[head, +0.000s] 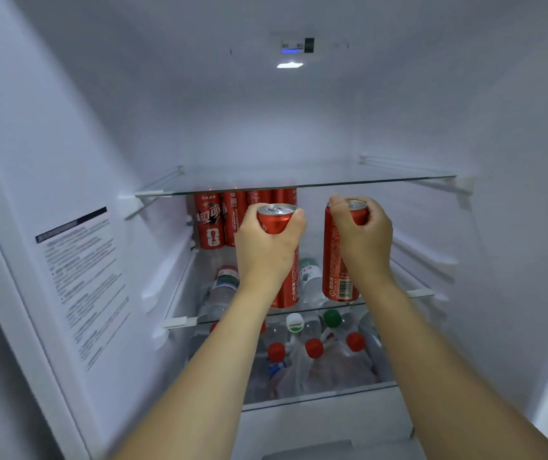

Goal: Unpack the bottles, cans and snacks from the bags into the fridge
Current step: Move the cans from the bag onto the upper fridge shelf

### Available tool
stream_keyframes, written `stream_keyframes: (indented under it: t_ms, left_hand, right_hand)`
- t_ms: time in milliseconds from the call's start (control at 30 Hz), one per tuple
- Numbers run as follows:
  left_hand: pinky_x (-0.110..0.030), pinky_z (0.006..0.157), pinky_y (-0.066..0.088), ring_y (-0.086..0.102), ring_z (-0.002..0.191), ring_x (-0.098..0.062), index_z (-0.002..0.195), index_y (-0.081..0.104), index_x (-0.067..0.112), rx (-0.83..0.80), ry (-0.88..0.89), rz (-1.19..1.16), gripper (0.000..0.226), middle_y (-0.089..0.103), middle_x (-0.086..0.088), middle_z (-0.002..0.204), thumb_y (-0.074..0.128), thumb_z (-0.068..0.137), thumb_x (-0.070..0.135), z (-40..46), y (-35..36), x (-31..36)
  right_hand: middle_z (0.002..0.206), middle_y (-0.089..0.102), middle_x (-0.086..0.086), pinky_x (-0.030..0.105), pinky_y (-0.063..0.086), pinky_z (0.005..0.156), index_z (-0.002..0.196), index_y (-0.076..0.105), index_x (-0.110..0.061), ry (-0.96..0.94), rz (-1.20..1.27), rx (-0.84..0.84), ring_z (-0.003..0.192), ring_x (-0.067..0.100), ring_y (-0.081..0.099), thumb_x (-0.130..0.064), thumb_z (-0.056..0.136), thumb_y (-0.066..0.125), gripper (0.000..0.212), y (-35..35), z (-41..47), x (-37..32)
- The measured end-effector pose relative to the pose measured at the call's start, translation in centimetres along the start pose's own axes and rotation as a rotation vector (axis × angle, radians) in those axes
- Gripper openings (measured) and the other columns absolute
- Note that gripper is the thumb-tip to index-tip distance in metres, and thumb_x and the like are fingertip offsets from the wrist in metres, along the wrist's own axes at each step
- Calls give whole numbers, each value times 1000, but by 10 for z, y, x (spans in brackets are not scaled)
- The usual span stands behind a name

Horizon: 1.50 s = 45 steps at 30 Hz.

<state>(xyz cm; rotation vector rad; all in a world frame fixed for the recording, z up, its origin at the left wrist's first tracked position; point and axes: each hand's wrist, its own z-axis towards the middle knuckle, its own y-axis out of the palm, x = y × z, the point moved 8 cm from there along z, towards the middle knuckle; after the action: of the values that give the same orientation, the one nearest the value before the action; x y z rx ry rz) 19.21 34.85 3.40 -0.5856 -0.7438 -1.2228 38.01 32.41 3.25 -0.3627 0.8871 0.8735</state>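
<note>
I am looking into an open fridge. My left hand [267, 242] grips the top of a tall red can [277, 220]. My right hand [363, 237] grips the top of a second tall red can [339, 260]. Both cans are upright at the front of the middle glass shelf [179, 322]. Whether their bases touch the glass I cannot tell. Several more red cans [219, 220] stand in a row at the back left of that shelf. The glass shelf above [382, 181] carries nothing.
Clear plastic bottles [221, 293] lie on the middle shelf behind my hands. On the level below, several bottles with red, green and white caps [314, 347] are packed together. A printed label [80, 280] is on the fridge's left wall.
</note>
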Motion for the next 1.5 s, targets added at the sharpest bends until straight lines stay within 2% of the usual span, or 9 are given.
stream_keyframes:
  t_ms: [233, 367, 467, 667, 833, 1000, 1133, 1300, 1500]
  left_hand:
    - [-5, 60, 47, 61, 77, 12, 111, 54, 24, -1, -5, 28, 43, 64, 14, 88, 72, 81, 50, 21, 25, -26]
    - [-14, 66, 53, 63, 83, 2, 116, 42, 30, -25, 39, 58, 50, 61, 12, 99, 65, 82, 60, 27, 41, -35]
    - [-21, 70, 55, 62, 87, -4, 123, 39, 26, -56, 68, 65, 52, 60, 7, 103, 61, 87, 58, 32, 54, -44]
    - [-3, 64, 44, 57, 86, 12, 130, 36, 20, -116, 115, 84, 55, 53, 19, 99, 56, 92, 53, 46, 78, -56]
    - [-14, 69, 49, 62, 90, -4, 128, 33, 20, -123, 165, 145, 55, 61, 4, 105, 50, 93, 58, 60, 98, -68]
    - [-43, 74, 56, 64, 88, -18, 115, 29, 29, -98, 226, 239, 50, 61, -1, 101, 38, 90, 71, 75, 111, -81]
    - [-46, 77, 54, 61, 93, -22, 118, 31, 25, -49, 276, 307, 56, 59, -4, 104, 31, 90, 73, 78, 115, -85]
    - [-47, 92, 48, 55, 110, -28, 132, 33, 7, -20, 297, 370, 69, 55, -12, 120, 30, 95, 64, 75, 119, -84]
    - [-44, 106, 34, 42, 128, -31, 148, 20, -1, -20, 270, 504, 72, 43, -16, 138, 32, 100, 51, 71, 123, -86]
  right_hand:
    - [81, 61, -10, 17, 43, 62, 97, 57, -21, -25, -72, 22, 70, 1, 58, -60, 85, 59, 41, 7, 33, 31]
    - [85, 61, -10, 17, 42, 65, 105, 56, -18, -44, -84, 28, 75, 0, 57, -61, 87, 53, 46, 9, 54, 49]
    - [82, 58, -12, 9, 40, 61, 105, 54, -18, -57, -92, 30, 71, -7, 56, -56, 90, 51, 41, 12, 66, 60]
    - [73, 54, -12, 2, 37, 55, 104, 51, -19, -101, -136, 33, 60, -15, 51, -51, 94, 48, 34, 20, 83, 76]
    - [69, 53, -11, 11, 38, 56, 103, 51, -16, -147, -145, 33, 59, -4, 51, -52, 95, 44, 37, 28, 97, 87]
    - [69, 54, -6, 25, 43, 57, 98, 47, -18, -173, -151, 16, 61, 10, 53, -54, 93, 40, 37, 35, 109, 98]
    - [76, 57, -5, 27, 47, 62, 102, 48, -17, -181, -150, 2, 69, 14, 57, -50, 97, 40, 34, 40, 119, 107]
    - [77, 54, -12, 5, 39, 58, 102, 47, -17, -203, -145, 11, 68, -4, 51, -45, 98, 40, 29, 46, 125, 114]
    - [93, 61, -2, 11, 42, 66, 108, 44, -25, -220, -122, -29, 82, 7, 59, -54, 95, 34, 33, 48, 122, 113]
